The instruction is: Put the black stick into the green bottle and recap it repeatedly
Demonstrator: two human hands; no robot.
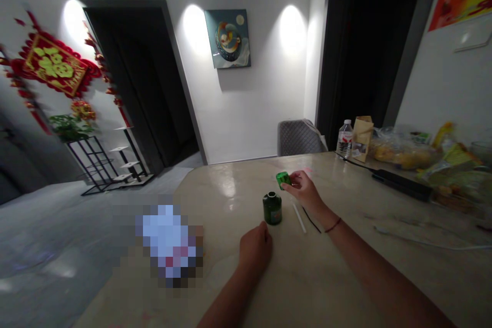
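Observation:
Between thumb and fingers, my right hand (303,187) grips a bright green cap (283,180), raised above the table and just behind a bottle. That small dark green bottle (272,209) stands upright with its mouth uncovered. My left hand (255,247) rests on the table as a loose fist, its thumb side close to the bottle's base; I cannot tell if they touch. Nothing shows in its curled fingers. To the right of the bottle lie a short white stick (299,218) and a thin black strip (311,220), under my right forearm's side.
A blurred-out bluish object (167,238) is on the left of the table (215,277). Along the right stand a water bottle (345,139), a paper bag (362,138), plastic bags (403,151) and a black power strip (402,184). A grey chair (300,138) is behind.

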